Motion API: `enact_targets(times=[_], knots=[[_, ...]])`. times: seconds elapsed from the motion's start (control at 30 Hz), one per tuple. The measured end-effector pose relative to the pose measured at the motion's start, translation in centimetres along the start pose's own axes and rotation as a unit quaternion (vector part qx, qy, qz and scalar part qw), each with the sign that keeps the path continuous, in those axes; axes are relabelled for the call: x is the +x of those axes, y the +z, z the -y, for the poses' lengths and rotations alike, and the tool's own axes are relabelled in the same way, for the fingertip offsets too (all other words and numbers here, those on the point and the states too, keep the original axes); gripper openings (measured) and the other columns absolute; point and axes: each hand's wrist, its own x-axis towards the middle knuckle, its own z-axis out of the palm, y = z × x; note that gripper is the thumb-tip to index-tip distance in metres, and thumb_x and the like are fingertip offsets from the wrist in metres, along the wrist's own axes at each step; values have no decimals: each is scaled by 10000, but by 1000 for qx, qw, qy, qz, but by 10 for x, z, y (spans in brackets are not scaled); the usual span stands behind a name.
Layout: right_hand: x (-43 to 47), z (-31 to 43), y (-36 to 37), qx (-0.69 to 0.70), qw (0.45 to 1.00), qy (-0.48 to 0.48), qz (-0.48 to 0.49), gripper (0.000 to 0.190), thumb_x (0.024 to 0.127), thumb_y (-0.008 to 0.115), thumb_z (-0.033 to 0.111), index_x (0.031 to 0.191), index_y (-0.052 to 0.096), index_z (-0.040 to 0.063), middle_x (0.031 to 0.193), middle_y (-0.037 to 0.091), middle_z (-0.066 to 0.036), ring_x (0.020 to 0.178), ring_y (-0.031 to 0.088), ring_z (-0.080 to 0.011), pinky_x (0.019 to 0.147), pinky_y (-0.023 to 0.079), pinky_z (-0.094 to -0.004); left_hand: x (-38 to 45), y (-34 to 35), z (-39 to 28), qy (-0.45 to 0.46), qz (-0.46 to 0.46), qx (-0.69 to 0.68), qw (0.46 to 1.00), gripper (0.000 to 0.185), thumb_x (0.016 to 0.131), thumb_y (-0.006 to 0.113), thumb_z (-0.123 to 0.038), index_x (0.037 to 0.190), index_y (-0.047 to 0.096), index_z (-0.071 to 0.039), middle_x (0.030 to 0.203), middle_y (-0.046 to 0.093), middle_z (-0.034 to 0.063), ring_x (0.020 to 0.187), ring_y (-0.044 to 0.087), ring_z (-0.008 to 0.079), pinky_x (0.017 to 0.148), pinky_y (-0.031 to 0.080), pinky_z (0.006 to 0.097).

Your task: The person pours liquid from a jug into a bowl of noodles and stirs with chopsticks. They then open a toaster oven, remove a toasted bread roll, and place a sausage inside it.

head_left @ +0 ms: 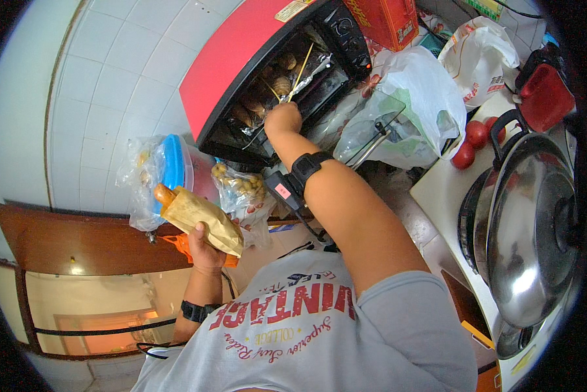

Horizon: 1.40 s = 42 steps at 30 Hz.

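My left hand (205, 249) grips a brown paper bag (202, 220), tilted, with a browned, elongated piece of food (164, 194) sticking out of its top. My right hand (283, 119) reaches into the open toaster oven (244, 63), closed around a pair of thin wooden chopsticks (301, 71). Their tips are splayed apart among several browned pieces of food (282, 85) on crumpled foil (318, 67). Whether the tips pinch a piece I cannot tell. The oven's glass door (379, 110) is lowered beneath my right forearm.
White plastic bags (411, 93) stand right of the oven, near red tomatoes (477, 134) and a lidded steel pan (531, 235). To the left are a blue-lidded container (174, 159) and a bag of small yellowish fruit (239, 183). A small orange light (369, 66) glows on the oven panel.
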Motion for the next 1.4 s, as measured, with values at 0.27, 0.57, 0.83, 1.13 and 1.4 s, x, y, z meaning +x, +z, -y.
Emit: enact_targets(times=[0.27, 0.57, 0.83, 1.13, 1.4], knots=[[-15, 1, -32, 134, 989, 13, -57, 252, 899, 484, 201, 888, 548, -43, 794, 648, -192, 750, 661, -345, 646, 540, -419, -2, 3, -4, -12, 13, -5, 1000, 641, 731, 656, -452, 1209, 438, -85, 1021, 585, 108, 923, 602, 278, 848, 507, 486], [19, -12, -54, 115, 990, -78, -2, 290, 922, 454, 216, 913, 532, -63, 834, 637, -262, 801, 637, -413, 699, 524, -479, 4, -10, 1, -14, 47, -3, 999, 724, 751, 620, -588, 1236, 423, -87, 1048, 583, 104, 939, 603, 279, 855, 506, 465], [-48, -28, -71, 174, 979, -107, -8, 310, 927, 437, 225, 911, 529, -70, 839, 621, -280, 801, 615, -431, 697, 498, -497, 10, -16, 6, -4, 42, -1, 999, 708, 788, 566, -611, 1254, 411, -102, 1084, 576, 114, 943, 603, 294, 837, 504, 477], [-46, -45, -83, 201, 980, 3, 0, 316, 923, 431, 222, 923, 562, -65, 860, 630, -253, 796, 627, -399, 709, 501, -476, 17, -12, 6, -1, 28, -27, 999, 751, 764, 636, -564, 1281, 365, -92, 1072, 553, 115, 919, 612, 332, 794, 537, 487], [1, -12, -54, -8, 991, -108, 80, 242, 854, 468, 133, 774, 643, -13, 837, 638, -208, 794, 625, -372, 703, 506, -455, 12, -12, 4, 0, 49, 6, 999, 705, 788, 585, -582, 1266, 392, -101, 1074, 565, 117, 949, 599, 294, 803, 523, 467]])
